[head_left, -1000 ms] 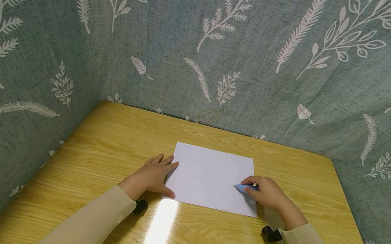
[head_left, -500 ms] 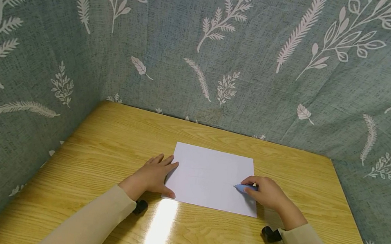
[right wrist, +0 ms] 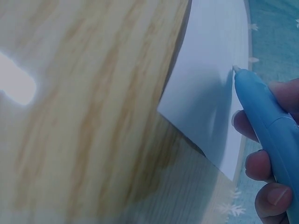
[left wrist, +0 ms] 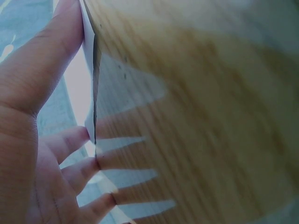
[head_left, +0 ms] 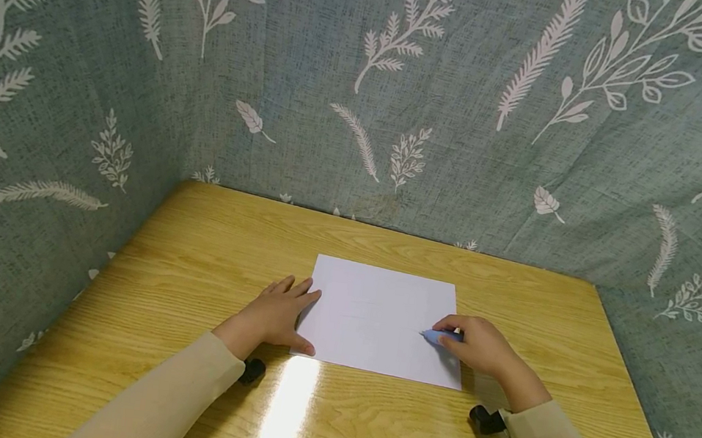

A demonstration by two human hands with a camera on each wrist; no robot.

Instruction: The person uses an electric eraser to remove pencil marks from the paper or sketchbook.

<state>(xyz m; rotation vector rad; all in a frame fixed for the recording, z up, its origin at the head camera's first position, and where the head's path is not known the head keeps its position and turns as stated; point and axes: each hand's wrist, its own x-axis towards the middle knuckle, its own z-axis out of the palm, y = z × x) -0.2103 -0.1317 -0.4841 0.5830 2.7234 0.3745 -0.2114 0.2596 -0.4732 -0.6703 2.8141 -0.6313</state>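
A sheet of white paper [head_left: 380,300] lies on the table, with faint thin lines across its middle. My left hand [head_left: 276,319] rests at its left edge, fingers spread and thumb on the near left corner. The left wrist view shows the thumb [left wrist: 46,56] and fingertips along the paper's edge. Between the thumb and fingers of my right hand [head_left: 474,345] is a thick light-blue pen [right wrist: 266,112]. Its fine tip points left, right at the paper's surface on the right half; the back of the barrel is hidden by the hand in the head view.
The wooden table [head_left: 376,429] reflects a bright patch of light in front of the paper. A grey-green curtain [head_left: 320,45] with white leaf prints stands behind the table and on both sides. Black wrist cameras [head_left: 486,420] sit under the sleeves.
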